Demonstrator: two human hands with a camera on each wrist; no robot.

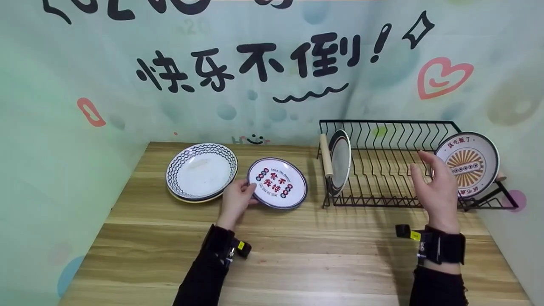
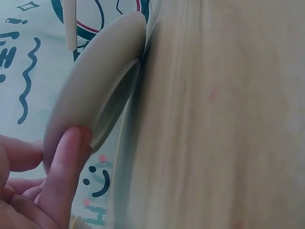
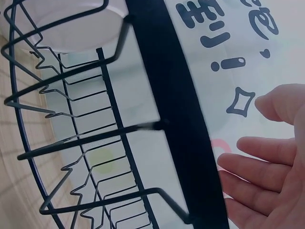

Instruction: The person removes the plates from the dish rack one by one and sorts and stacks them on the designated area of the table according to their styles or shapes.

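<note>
Left hand (image 1: 235, 199) is down on the wooden bench (image 1: 297, 255), fingers pinching the near left rim of the small round white plate with red lettering and a dark rim (image 1: 278, 182), which sits on the bench between the stack and the rack; the left wrist view shows a finger curled under that plate's pale underside (image 2: 90, 100), with the gripped edge tipped up off the wood. Just to its left sits the wavy-patterned black-and-white plate (image 1: 201, 171), lying on top of another plate whose yellowish edge peeks out below. Over on the right, the black wire dish rack (image 1: 395, 170) stands on the bench, with a dark-rimmed white plate (image 1: 340, 159) upright in its left end beside a pale wooden handle (image 1: 326, 155). Right hand (image 1: 437, 189) hangs in the air in front of the rack, fingers straight and relaxed, grasping nothing. Just beyond it, a sunburst-patterned round plate (image 1: 469, 163) stands upright at the rack's right end. In the right wrist view the spread fingers (image 3: 257, 164) are apart from the rack's wires.
</note>
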